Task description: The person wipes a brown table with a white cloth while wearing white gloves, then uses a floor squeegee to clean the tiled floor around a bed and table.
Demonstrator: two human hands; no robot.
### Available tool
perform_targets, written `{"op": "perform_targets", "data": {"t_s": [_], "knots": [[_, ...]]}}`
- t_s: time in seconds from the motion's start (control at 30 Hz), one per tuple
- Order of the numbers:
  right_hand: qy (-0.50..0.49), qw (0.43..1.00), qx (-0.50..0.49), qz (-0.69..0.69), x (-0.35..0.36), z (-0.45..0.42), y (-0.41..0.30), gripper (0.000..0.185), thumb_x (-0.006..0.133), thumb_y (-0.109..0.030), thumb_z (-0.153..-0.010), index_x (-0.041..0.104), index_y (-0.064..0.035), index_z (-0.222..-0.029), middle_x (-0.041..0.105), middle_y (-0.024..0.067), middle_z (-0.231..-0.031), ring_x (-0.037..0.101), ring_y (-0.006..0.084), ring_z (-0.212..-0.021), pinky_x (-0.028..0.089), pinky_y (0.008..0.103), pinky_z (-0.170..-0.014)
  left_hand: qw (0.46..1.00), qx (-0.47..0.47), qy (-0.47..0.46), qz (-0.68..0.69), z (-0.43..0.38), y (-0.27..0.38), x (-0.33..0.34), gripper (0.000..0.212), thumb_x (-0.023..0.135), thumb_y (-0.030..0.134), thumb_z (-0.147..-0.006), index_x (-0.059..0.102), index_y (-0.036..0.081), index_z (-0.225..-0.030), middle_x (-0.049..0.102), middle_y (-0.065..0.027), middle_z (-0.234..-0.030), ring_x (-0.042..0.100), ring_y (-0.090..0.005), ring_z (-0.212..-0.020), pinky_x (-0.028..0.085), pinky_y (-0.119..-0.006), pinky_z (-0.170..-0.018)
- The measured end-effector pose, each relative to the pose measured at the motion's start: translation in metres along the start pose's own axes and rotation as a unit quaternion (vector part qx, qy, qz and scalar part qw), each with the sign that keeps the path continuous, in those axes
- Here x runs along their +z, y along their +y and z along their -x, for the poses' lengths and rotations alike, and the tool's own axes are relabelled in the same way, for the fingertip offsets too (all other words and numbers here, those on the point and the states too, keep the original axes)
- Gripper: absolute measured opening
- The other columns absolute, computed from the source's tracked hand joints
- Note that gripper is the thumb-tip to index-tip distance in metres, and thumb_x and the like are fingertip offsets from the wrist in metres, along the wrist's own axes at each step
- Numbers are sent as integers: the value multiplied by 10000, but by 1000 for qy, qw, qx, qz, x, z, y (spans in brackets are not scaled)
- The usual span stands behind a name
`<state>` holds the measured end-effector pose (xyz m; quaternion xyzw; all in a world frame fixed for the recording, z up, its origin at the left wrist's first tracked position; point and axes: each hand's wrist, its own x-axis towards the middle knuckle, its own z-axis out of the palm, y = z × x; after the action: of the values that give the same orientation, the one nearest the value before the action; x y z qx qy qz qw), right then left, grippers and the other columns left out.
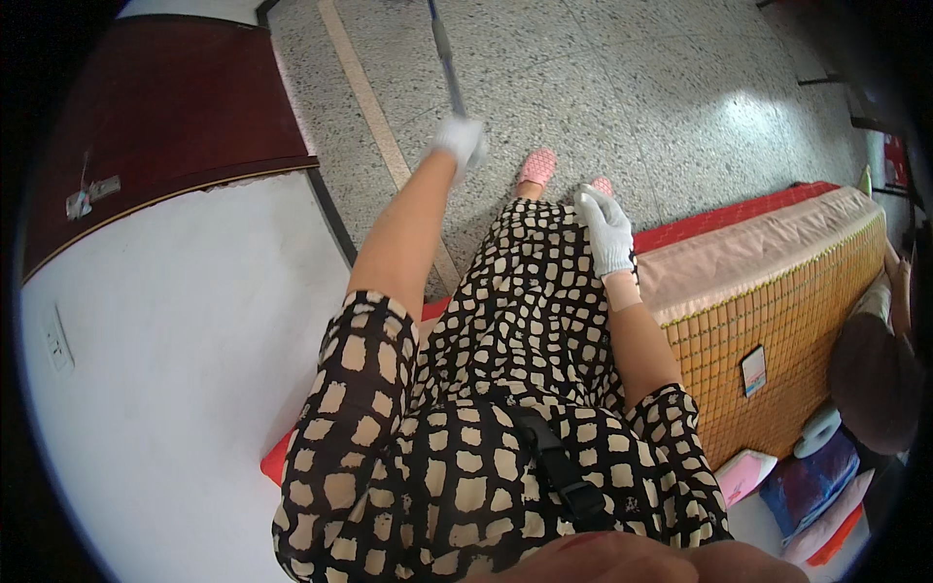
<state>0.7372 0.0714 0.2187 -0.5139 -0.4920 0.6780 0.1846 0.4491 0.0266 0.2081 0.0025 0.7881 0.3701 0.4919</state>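
Note:
In a white knitted glove, my left hand [459,142] is stretched forward and closed around the end of a thin grey pole [446,58]. The pole runs over the speckled floor and out of view at the top, so its far end is hidden. My right hand [606,222], gloved in the same way, hangs near my knee against my black-and-cream patterned clothing [525,291]. Its fingers are slightly bent, and I see nothing held in them. Below it show my pink slippers [538,167].
At right, a bamboo mat [787,328] covers a bed bearing a phone [754,370], a paper roll [818,428] and cushions [809,477]. Another person [878,364] is at its far edge. A white wall [182,350] and dark red door [182,95] stand left of the terrazzo floor [539,80].

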Motion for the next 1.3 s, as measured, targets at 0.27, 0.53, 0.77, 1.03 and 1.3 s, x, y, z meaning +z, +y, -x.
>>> {"op": "perform_targets", "data": {"t_s": [0.27,0.53,0.77,1.03,1.3], "knots": [[-20,999,20,-40,0,12,-10,397,630,-221,-946,587,23,-1256,682,67,-1095,630,106,-891,504,238,-833,994,50,42,-88,-12,-56,25,213,505,56,-833,568,-74,-989,596,-125,-604,555,-213,-475,428,-359,-403],[-20,999,-7,-37,-15,11,-2,397,639,-235,-940,601,22,-1240,679,72,-1086,646,128,-929,513,250,-837,949,-123,1,-289,194,-267,-103,297,524,206,-887,463,7,-1099,607,-192,-782,579,-273,-509,464,-442,-458],[-20,997,-41,-62,-14,14,-4,389,632,-241,-946,605,10,-1242,675,72,-1126,634,120,-988,504,248,-866,907,-222,3,-358,307,-390,-163,305,542,260,-886,518,2,-1046,624,-197,-773,612,-288,-576,488,-453,-522],[-33,990,-57,-123,-19,-4,19,384,627,-235,-948,601,10,-1242,673,60,-1129,625,109,-978,493,239,-869,884,-262,3,-386,272,-367,-194,342,563,322,-885,582,-3,-985,643,-201,-763,649,-304,-652,515,-466,-595],[-33,989,23,-142,-18,-14,22,397,632,-257,-947,599,-4,-1251,671,27,-1041,612,87,-903,493,227,-836,931,50,-51,-358,84,-77,-35,266,588,299,-910,549,40,-862,574,-80,-640,582,-197,-522,467,-365,-471]]}}
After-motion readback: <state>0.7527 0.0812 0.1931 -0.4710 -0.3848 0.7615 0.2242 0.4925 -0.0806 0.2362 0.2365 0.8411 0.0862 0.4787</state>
